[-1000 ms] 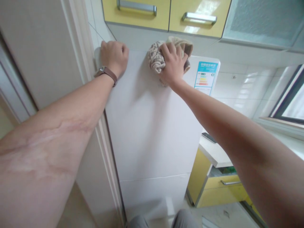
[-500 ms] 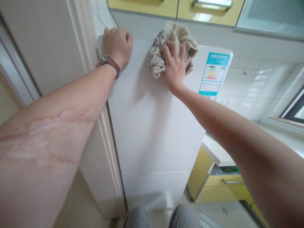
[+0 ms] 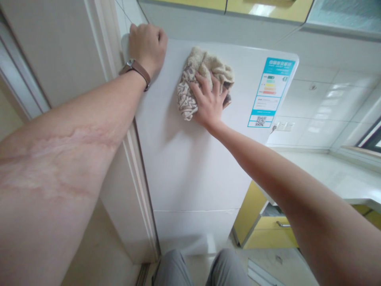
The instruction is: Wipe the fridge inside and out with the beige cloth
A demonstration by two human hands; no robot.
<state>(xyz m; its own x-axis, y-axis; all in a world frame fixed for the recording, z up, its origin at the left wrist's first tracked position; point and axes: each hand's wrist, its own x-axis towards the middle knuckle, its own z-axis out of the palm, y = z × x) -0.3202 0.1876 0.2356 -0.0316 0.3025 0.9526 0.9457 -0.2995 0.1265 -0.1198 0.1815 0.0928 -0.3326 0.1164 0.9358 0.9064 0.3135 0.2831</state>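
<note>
A tall white refrigerator (image 3: pixel 190 167) stands in front of me. My right hand (image 3: pixel 208 103) presses a crumpled beige patterned cloth (image 3: pixel 199 77) flat against the upper part of its door, fingers spread over the cloth. My left hand (image 3: pixel 147 45), with a brown-strapped watch (image 3: pixel 135 70) on the wrist, is curled into a fist round the fridge's top left corner. A blue energy label (image 3: pixel 270 93) is stuck on the door to the right of the cloth.
A white door frame (image 3: pixel 119 131) runs down the fridge's left side. Yellow wall cupboards (image 3: pixel 264 8) hang above. To the right are a white countertop (image 3: pixel 327 174), yellow base drawers (image 3: pixel 268 234), tiled wall and a socket (image 3: pixel 281 126). My grey-trousered knees (image 3: pixel 202 270) are below.
My right hand has slid the cloth down the door from the fridge's top edge. The left hand has stayed on the corner. The view has shifted slightly.
</note>
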